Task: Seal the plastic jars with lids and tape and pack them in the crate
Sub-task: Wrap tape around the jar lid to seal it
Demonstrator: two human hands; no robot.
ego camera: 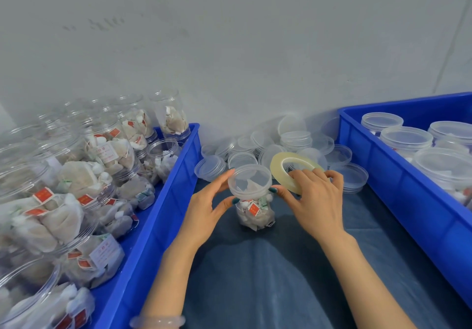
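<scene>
Jar (255, 211) first: where does it stand?

Upright on the worktop (281, 277), mid-scene between two blue crates, just near of a heap of loose lids (296, 139).

Closed?

A lid (249, 179) sits on its mouth. Whether it is pressed fully home I cannot tell. I see no tape on the seam.

Why are both hands on it?

My guess is that the lid is being steadied so the tape can start at the seam. The left grip (204, 211) is clamped on the lid's left side, with the forefinger curved round the far rim and the thumb at the near rim. That forearm reaches in from the near left, with a pale bracelet (157, 321) at the wrist.

And the right?

The right grip (314, 201) is clamped on the tape (278, 165), fingers hooked through the roll's hole. The roll tilts just far-right of the jar. The thumb stretches left to touch the lid's right side. Held that way, the roll is right beside the seam, probably to save a reach.

The crates?

The left crate (163, 213) is packed with filled jars without lids. The right crate (383, 175) holds lidded ones, so I'd judge this jar goes there once taped.
</scene>
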